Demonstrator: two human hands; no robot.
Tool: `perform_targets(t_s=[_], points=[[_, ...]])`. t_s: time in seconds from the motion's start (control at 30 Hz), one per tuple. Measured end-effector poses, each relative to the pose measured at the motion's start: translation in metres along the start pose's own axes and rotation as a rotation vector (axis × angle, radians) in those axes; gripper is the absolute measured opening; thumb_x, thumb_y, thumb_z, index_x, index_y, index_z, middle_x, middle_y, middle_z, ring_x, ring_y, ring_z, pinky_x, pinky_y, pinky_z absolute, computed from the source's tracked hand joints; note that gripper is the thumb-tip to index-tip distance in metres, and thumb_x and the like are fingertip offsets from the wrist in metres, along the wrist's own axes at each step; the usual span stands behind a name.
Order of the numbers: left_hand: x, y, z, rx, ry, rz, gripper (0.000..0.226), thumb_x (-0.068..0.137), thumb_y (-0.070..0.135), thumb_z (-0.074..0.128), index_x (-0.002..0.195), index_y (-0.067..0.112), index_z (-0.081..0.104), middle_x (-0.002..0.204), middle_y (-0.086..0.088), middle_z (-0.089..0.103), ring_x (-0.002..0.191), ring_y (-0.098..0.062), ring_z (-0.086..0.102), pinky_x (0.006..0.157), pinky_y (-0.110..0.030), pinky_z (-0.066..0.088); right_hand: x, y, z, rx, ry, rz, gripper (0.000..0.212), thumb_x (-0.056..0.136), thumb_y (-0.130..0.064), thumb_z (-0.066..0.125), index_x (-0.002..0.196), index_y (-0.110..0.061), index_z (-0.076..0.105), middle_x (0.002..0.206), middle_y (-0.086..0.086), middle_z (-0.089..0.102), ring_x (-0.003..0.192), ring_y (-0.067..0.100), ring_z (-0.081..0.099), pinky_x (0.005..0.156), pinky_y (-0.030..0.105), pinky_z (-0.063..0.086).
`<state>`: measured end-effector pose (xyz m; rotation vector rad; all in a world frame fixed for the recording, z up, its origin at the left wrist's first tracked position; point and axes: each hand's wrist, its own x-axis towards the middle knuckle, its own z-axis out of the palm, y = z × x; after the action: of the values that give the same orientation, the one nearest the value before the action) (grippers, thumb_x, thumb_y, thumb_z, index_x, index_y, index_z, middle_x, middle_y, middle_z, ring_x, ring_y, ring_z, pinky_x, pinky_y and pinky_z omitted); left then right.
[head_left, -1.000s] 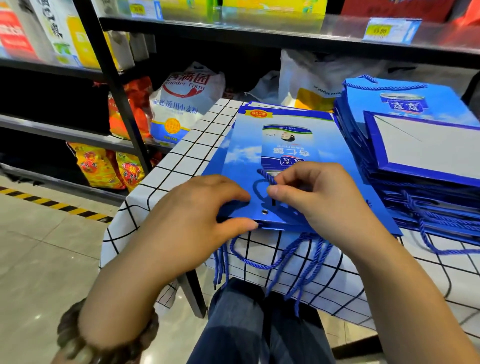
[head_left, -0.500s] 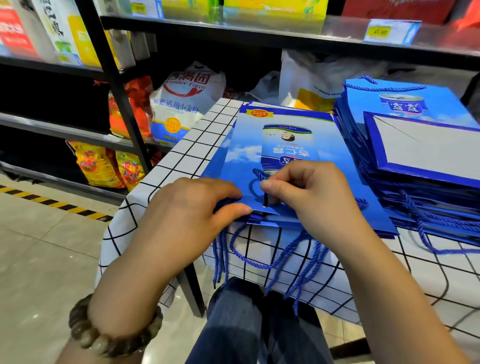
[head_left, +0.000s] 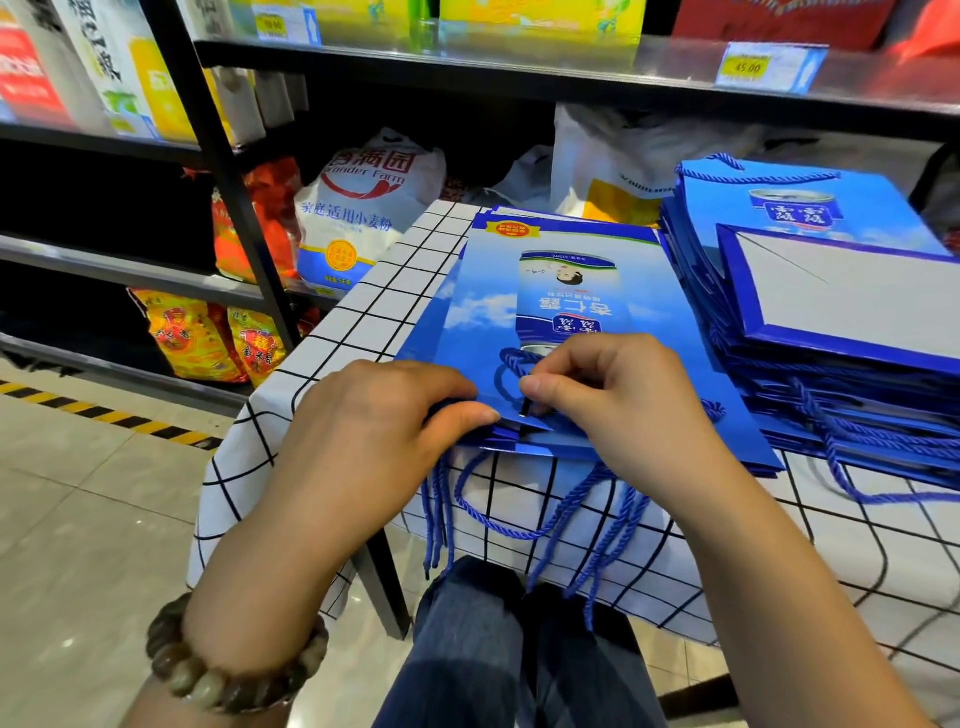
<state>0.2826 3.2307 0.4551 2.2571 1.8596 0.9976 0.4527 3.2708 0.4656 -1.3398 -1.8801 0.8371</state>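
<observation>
two hands (head_left: 374, 431), two bag stacks (head_left: 571, 312), one bracelet (head_left: 228, 670)

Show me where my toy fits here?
Free: the strip of white black-checked tablecloth between the table's left edge and the flat pile of blue paper bags. Crowded: the middle, where the left hand grips its edge and the right hand pinches a blue rope cord; the tall stack of blue bags fills the right.
</observation>
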Motion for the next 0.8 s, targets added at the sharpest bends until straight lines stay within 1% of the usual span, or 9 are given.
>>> perform_targets(t_s=[0.07,0.13,0.2,0.27,0.33,0.43,0.57,0.67,0.8], points=[[0.001,0.0,0.002,0.022,0.036,0.029,0.042,0.076,0.057,0.042,0.08,0.028,0.072,0.075,0.008,0.072,0.071,-0.019,0.067,0.059,-0.036,0.053,-0.002,0.0,0.0,-0.191,-0.045,-0.065,0.018,0.083,-0.033,0.062,0.065,-0.029,0.061,0.063,-0.014,0.06,0.063,0.002,0.053,0.061,0.023,0.041],[0.002,-0.001,0.003,0.039,0.075,0.041,0.04,0.078,0.055,0.041,0.075,0.028,0.07,0.066,0.007,0.069,0.061,-0.018,0.063,0.052,-0.032,0.05,-0.005,-0.002,-0.004,-0.383,-0.101,-0.184,0.019,0.09,-0.036,0.052,0.079,-0.027,0.064,0.078,-0.009,0.057,0.077,0.008,0.051,0.072,0.032,0.044],[0.004,0.0,0.004,0.036,0.1,-0.006,0.041,0.08,0.056,0.038,0.072,0.029,0.068,0.063,0.007,0.066,0.059,-0.019,0.06,0.051,-0.03,0.044,-0.008,-0.005,-0.012,-0.441,-0.208,-0.244,0.028,0.09,-0.036,0.04,0.094,-0.023,0.065,0.09,-0.007,0.055,0.091,0.015,0.049,0.08,0.039,0.044],[0.007,0.001,0.004,0.025,0.129,-0.085,0.043,0.078,0.058,0.037,0.07,0.027,0.065,0.063,0.007,0.063,0.063,-0.02,0.058,0.053,-0.031,0.043,-0.008,-0.007,-0.016,-0.478,-0.301,-0.247,0.029,0.088,-0.028,0.038,0.103,-0.021,0.062,0.096,-0.006,0.053,0.096,0.017,0.049,0.082,0.04,0.044],[0.009,0.005,0.004,-0.027,0.19,-0.151,0.035,0.076,0.055,0.046,0.07,0.024,0.063,0.068,0.006,0.064,0.07,-0.019,0.059,0.058,-0.034,0.047,-0.006,-0.006,-0.013,-0.572,-0.277,-0.269,0.022,0.09,-0.017,0.041,0.102,-0.016,0.06,0.096,0.0,0.053,0.094,0.023,0.05,0.079,0.041,0.045],[0.006,0.012,0.005,-0.015,0.308,-0.091,0.033,0.076,0.049,0.052,0.062,0.02,0.06,0.08,0.005,0.068,0.075,-0.016,0.061,0.063,-0.034,0.049,-0.002,-0.006,-0.008,-0.598,-0.22,-0.271,0.016,0.092,-0.02,0.046,0.099,-0.021,0.06,0.095,0.0,0.056,0.092,0.026,0.053,0.076,0.042,0.047],[-0.003,0.023,0.012,0.133,0.175,-0.063,0.035,0.074,0.05,0.048,0.062,0.024,0.069,0.092,0.004,0.07,0.084,-0.02,0.064,0.077,-0.033,0.043,-0.001,-0.007,-0.007,-0.583,-0.218,-0.258,0.016,0.094,-0.025,0.046,0.102,-0.026,0.06,0.096,-0.005,0.058,0.094,0.022,0.054,0.075,0.039,0.047],[-0.001,0.029,0.024,0.235,0.109,-0.067,0.031,0.071,0.048,0.05,0.063,0.022,0.066,0.086,0.002,0.069,0.084,-0.024,0.063,0.075,-0.032,0.03,-0.001,-0.01,-0.007,-0.564,-0.199,-0.27,0.013,0.094,-0.027,0.045,0.093,-0.025,0.058,0.09,-0.005,0.057,0.09,0.021,0.053,0.071,0.038,0.047],[0.001,0.024,0.029,0.236,0.133,-0.004,0.028,0.082,0.035,0.044,0.07,0.016,0.062,0.081,0.001,0.066,0.08,-0.027,0.06,0.074,-0.032,0.027,-0.002,-0.009,-0.007,-0.532,-0.181,-0.261,0.015,0.095,-0.03,0.044,0.081,-0.032,0.05,0.082,-0.008,0.052,0.089,0.021,0.053,0.07,0.037,0.046]])
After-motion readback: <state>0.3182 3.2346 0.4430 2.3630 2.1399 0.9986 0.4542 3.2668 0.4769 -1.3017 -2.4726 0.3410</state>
